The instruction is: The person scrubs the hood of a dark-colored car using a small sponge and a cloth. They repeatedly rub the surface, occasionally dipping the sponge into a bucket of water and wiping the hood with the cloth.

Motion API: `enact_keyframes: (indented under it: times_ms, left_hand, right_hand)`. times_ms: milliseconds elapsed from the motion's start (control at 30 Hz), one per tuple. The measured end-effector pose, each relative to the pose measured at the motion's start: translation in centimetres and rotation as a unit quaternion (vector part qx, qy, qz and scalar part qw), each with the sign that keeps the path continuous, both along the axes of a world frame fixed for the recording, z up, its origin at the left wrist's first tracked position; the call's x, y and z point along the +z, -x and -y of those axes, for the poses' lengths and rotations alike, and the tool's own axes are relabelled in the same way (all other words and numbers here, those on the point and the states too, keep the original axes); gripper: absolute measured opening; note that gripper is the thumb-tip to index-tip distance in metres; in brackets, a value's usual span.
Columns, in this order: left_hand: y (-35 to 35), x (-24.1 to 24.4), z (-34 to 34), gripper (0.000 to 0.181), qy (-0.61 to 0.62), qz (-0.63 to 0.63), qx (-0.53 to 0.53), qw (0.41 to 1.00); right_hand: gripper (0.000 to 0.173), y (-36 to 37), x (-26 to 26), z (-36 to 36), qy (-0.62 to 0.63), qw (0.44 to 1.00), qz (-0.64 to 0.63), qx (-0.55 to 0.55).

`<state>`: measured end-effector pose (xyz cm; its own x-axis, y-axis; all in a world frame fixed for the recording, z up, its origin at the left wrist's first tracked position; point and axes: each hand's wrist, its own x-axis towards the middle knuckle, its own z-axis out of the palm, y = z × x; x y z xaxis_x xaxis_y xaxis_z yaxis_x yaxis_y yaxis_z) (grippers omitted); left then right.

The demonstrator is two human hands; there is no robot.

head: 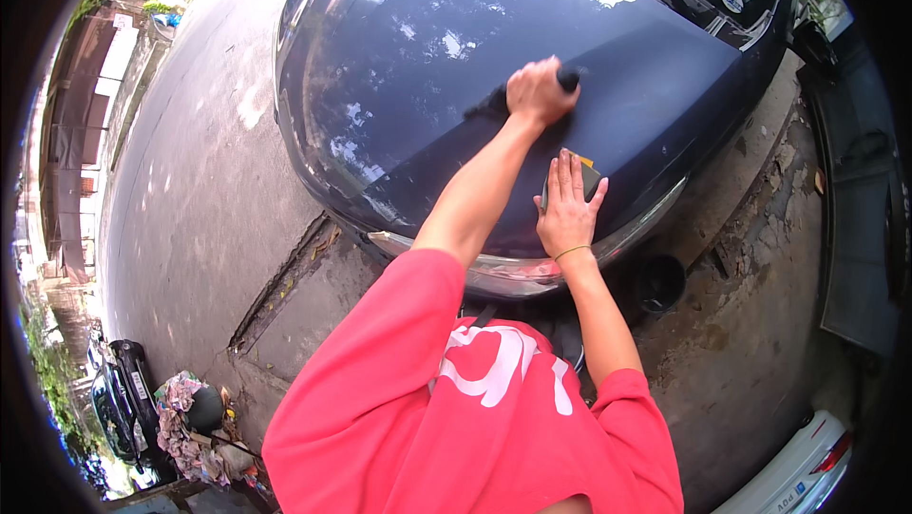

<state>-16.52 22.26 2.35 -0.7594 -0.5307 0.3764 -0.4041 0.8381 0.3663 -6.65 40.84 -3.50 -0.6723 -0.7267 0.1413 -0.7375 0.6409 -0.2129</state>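
A dark blue car hood with a glossy, reflective surface spreads out before me. My left hand is closed in a fist over it, around a black handle whose rounded end shows past the fingers. Below that fist, a dark shape on the paint may be the rest of the tool or its reflection; I cannot tell which. Nearer the front edge, my right hand lies flat, fingers extended, on a grey pad with a yellow-orange edge. The pad rests against the hood, mostly covered by the palm and fingers.
A headlight borders the hood. A black bucket stands on the ground to the right. Concrete pavement with a drain slot lies left. A rag heap and a white car are behind me.
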Motion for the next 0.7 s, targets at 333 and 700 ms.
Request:
enact_keyframes:
  times_ms: [333, 700]
  left_hand:
    - [-0.2, 0.7, 3.8, 0.032, 0.066, -0.039, 0.028, 0.997]
    - [-24.4, -1.7, 20.5, 0.106, -0.028, 0.147, 0.323, 0.935]
  right_hand:
    - [0.072, 15.9, 2.2, 2.7, -0.005, 0.982, -0.102, -0.158]
    - [0.073, 24.8, 0.9, 4.1, -0.071, 0.968, -0.190, -0.151]
